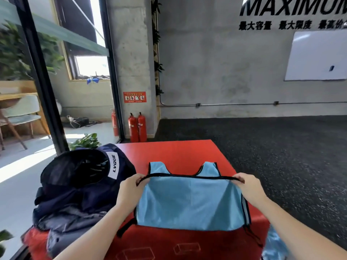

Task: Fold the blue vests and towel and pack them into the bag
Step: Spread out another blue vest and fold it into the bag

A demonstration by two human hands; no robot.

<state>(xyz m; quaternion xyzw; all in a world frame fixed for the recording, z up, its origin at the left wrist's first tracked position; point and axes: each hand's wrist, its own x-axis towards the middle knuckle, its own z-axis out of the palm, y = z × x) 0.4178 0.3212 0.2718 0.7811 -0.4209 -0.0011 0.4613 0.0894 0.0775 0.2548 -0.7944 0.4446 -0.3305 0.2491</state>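
gym/studio | rubber floor [272, 147], fire extinguishers [137, 127], whiteboard [317, 55], wall slogan [293, 8]

Lighting and picture quality: bright daylight, wide-angle view.
We record strong daylight entering through the window [92, 65], which is blown out to white, with a glaring sunlit patch on the pale floor [22, 166]. We note even, softer light on the concrete wall [216, 62] and a sheen on the whiteboard [317, 55]. Straight lines bow toward the edges; the plant [11, 51] at left is smeared, and overall detail is soft.
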